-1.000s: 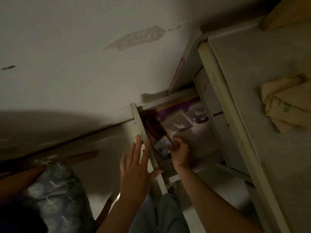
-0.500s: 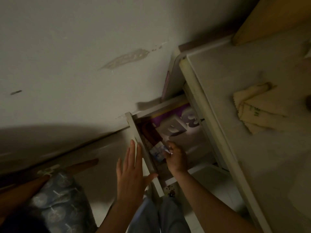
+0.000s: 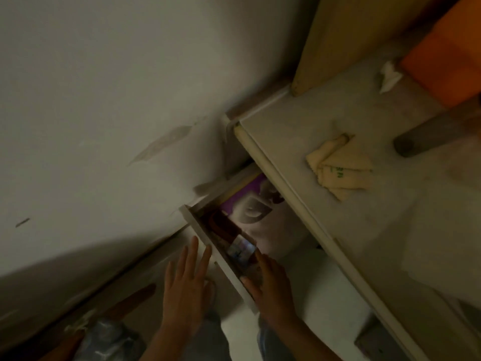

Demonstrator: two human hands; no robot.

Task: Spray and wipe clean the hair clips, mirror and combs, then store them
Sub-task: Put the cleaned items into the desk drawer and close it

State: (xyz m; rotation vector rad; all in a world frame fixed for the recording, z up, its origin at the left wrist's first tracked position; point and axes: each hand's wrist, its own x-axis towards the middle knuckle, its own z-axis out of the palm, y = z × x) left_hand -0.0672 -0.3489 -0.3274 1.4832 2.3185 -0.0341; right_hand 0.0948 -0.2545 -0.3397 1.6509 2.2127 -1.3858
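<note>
Dim light, view blurred. Drawer (image 3: 208, 246) stands open under the table (image 3: 299, 194). Left hand (image 3: 186, 285) flat, fingers straight, against the drawer front. Right hand (image 3: 270, 285) rests at the drawer's edge, fingers loose, grasping nothing I can make out. Small patterned item (image 3: 240, 250) lies inside; which of the clips, mirror or combs, unclear. Folded cloth (image 3: 341, 168) on the tabletop. Risk: pushing shut now may pinch the right fingers (image 3: 260, 259).

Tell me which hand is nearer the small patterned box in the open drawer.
Right. The right hand reaches into the drawer, its fingertips right beside the small patterned box. The left hand stays outside, flat against the drawer's front panel.
</note>
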